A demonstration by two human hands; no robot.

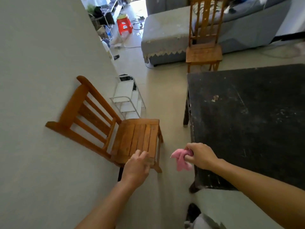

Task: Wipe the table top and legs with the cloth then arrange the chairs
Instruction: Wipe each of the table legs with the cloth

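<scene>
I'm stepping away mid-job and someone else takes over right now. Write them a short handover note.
Left hand: grips the front corner of the near chair seat; that chair stands against the wall, apart from the table.
Right hand: grips the cloth beside the table's near edge.
Far chair: at the table's far end, seat toward it.
Done: cannot tell whether top and legs are wiped; the top looks scuffed.
Left: probably bring the near chair to the table, then check the wiping.
</scene>
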